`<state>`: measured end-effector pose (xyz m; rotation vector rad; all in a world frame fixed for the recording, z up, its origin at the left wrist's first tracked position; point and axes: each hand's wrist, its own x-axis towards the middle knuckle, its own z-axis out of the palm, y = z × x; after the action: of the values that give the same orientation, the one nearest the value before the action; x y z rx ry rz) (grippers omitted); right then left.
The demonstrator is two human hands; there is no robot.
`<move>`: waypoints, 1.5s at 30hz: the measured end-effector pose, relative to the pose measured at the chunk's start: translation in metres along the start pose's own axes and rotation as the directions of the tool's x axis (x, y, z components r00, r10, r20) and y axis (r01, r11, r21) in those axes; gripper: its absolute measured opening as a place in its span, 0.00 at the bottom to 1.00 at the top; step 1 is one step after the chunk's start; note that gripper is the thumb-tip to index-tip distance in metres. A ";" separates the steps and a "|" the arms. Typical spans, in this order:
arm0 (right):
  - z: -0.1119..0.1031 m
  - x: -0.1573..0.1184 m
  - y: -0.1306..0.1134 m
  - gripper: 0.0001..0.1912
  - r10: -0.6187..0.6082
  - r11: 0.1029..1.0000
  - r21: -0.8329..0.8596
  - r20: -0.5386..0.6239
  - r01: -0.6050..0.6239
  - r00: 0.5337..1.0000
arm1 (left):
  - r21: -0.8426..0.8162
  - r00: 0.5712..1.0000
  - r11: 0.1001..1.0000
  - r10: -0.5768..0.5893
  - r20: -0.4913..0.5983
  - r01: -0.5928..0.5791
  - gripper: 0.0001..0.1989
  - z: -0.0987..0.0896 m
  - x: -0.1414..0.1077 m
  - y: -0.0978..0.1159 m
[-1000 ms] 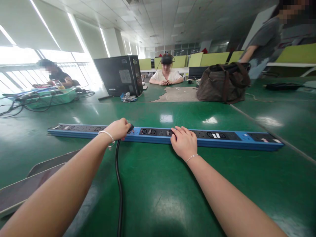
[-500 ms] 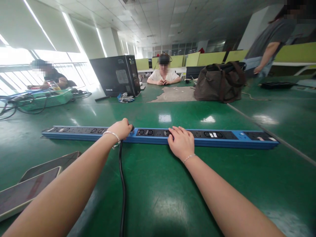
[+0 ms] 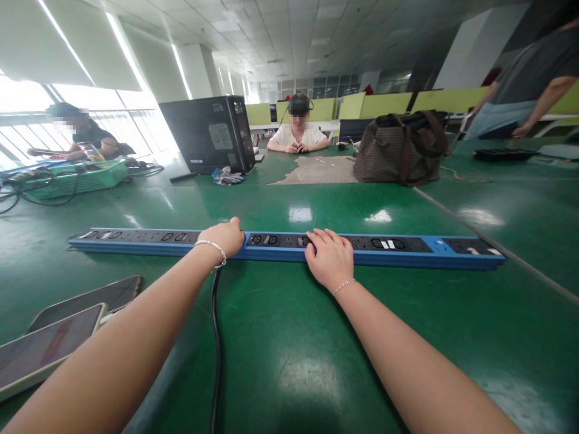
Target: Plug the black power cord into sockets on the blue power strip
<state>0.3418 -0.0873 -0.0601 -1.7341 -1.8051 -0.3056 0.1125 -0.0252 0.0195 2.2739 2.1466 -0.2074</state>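
A long blue power strip point(image 3: 280, 253) with black sockets lies crosswise on the green table. My left hand point(image 3: 225, 238) is closed over the strip, left of its middle, around the plug of a black power cable point(image 3: 217, 349). The fingers hide most of the plug, so how far it sits in a socket cannot be seen. From under this hand the cable runs down toward me. My right hand point(image 3: 332, 256) rests on the strip right of the middle, its fingers stretched across the sockets and slightly apart.
Two phones point(image 3: 49, 346) lie at the left near my forearm. Farther back are a green basket point(image 3: 81, 181) of cables, a black computer case point(image 3: 208, 135), gloves point(image 3: 227, 176) and a brown bag point(image 3: 395, 150). A person point(image 3: 298, 129) sits opposite; others are left and right.
The view has shifted slightly. The dark plug end that showed beyond my left fingers is now mostly covered by them. My right hand stays on the strip. The standing person at right has moved rightward.
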 end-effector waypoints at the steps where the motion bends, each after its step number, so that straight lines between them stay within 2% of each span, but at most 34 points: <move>1: 0.000 0.000 0.000 0.18 0.001 1.000 0.000 0.003 -0.001 1.000 | 0.010 1.000 1.000 -0.007 0.000 0.007 0.20 0.001 -0.002 0.001; 8: 0.000 0.000 0.000 0.19 0.005 1.000 0.001 0.006 -0.005 1.000 | 0.029 0.993 0.998 -0.053 -0.105 0.056 0.22 0.011 -0.022 0.008; 14: 0.001 0.000 0.001 0.18 0.002 1.000 -0.004 0.004 -0.002 1.000 | 0.057 1.000 0.998 -0.012 0.006 0.012 0.19 0.003 -0.009 0.007; 16: 0.001 0.000 0.000 0.18 0.003 1.000 -0.002 0.001 -0.003 1.000 | 0.061 1.000 0.998 -0.018 -0.018 0.019 0.19 0.005 -0.011 0.008; 20: 0.001 0.000 0.000 0.19 0.007 1.000 0.003 0.000 -0.007 1.000 | 0.068 0.990 0.997 -0.036 -0.137 0.045 0.21 0.015 -0.023 0.010; 28: 0.000 0.000 -0.001 0.19 0.008 1.000 0.003 0.005 -0.008 1.000 | 0.028 0.997 0.999 -0.042 -0.068 0.044 0.20 0.007 -0.013 0.005; 35: -0.001 0.000 -0.001 0.19 0.008 1.000 0.000 0.015 -0.008 1.000 | -0.047 0.982 0.991 -0.133 -0.136 0.128 0.21 0.014 -0.022 0.009; 45: 0.001 0.000 0.000 0.18 0.004 1.000 -0.012 -0.003 -0.005 1.000 | -0.043 0.980 0.992 -0.122 -0.159 0.117 0.21 0.016 -0.028 0.013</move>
<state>0.3416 -0.0868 -0.0609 -1.7445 -1.8003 -0.3177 0.1223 -0.0549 0.0053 2.2170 2.3470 0.0127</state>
